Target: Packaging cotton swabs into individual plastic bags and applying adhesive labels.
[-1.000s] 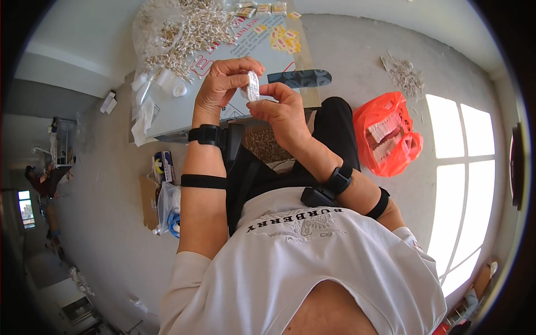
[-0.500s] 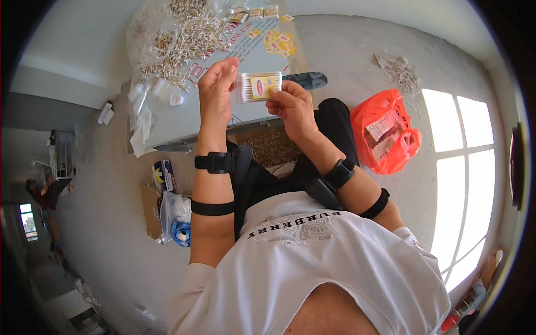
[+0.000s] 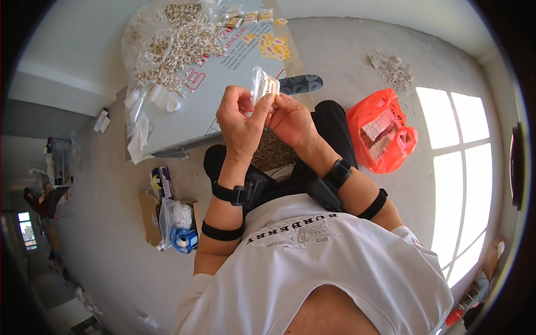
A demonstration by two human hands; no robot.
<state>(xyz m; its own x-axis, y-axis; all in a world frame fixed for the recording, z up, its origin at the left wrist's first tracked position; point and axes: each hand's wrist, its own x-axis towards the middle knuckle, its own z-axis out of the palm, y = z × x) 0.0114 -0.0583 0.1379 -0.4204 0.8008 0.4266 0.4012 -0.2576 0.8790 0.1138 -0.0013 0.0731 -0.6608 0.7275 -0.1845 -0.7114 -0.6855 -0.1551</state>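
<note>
Well, the biggest thing about the hands is the table, running beyond the grip and off to its left, covered in a grey-blue sheet with large red letters and smaller dark lines of print, all at a slant. Closer to the body than the grip comes the person's white shirt, with one row of dark lettering over a pale embroidered crest. Farther out and left of the grip sits one loose heap of cotton swabs, partly under clear plastic. Right of the grip, on the floor, slumps one red plastic bag, open, with pale packs inside. Down to the grip's left stands one cardboard box. Just beyond the grip, to the right, lies one dark patterned strip.

Both bare hands meet here: the left hand and the right hand pinch the lower edge of one clear swab packet, held tilted over the table's near side. Yellow labelling shows on it, too small to read. At the table's far end I count four more packets, though the view is poor there. Between them and the grip lies a cluster of yellow labels, overlapping.
</note>
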